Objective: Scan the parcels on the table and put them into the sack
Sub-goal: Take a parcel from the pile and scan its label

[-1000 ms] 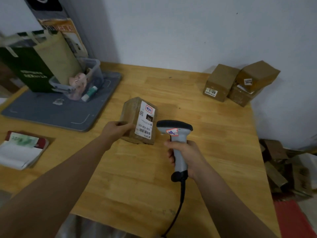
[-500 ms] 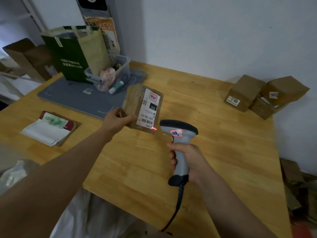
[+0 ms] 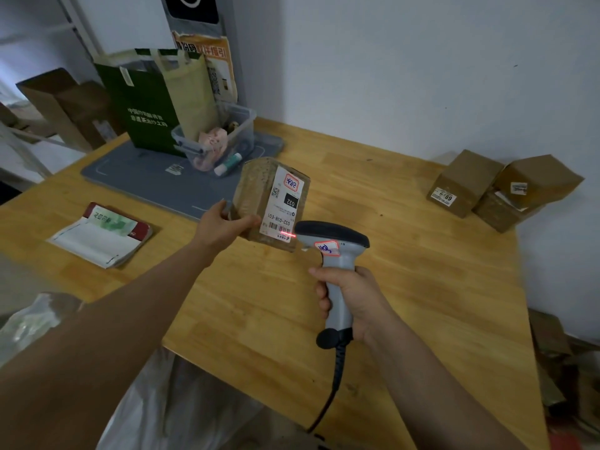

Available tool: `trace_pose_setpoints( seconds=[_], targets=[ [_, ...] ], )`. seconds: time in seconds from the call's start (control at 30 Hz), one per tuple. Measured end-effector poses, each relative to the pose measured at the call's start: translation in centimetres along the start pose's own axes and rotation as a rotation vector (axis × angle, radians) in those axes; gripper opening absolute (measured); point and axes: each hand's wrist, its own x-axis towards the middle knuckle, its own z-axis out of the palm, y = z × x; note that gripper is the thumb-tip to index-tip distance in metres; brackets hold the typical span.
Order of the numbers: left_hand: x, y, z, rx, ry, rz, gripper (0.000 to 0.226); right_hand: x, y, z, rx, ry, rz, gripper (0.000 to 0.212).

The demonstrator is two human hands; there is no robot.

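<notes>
The parcel point(image 3: 256, 196), a scuffed brown cardboard box, is held above the table point(image 3: 406, 303), tilted so that its white shipping label point(image 3: 285, 206) faces the barcode scanner point(image 3: 331, 238). Red light falls on the label's lower corner, likely seeking the barcode. The left hand point(image 3: 220, 224) has its fingers clamped on the parcel's left edge, clear of the label. The right hand point(image 3: 352, 293) grips the scanner's grey handle. More parcels point(image 3: 464, 180) wait by the wall, and a pale sack point(image 3: 201, 394) hangs below the near edge
</notes>
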Motion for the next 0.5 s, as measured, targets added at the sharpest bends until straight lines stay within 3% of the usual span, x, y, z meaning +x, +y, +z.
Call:
trace_pose_setpoints(
  seconds=[0.5],
  targets=[
    [0.34,-0.36,-0.50,0.001,0.047,-0.018,0.097,0.14,-0.14,0.63,0.011,-0.003,0.009,0.014]
  ],
)
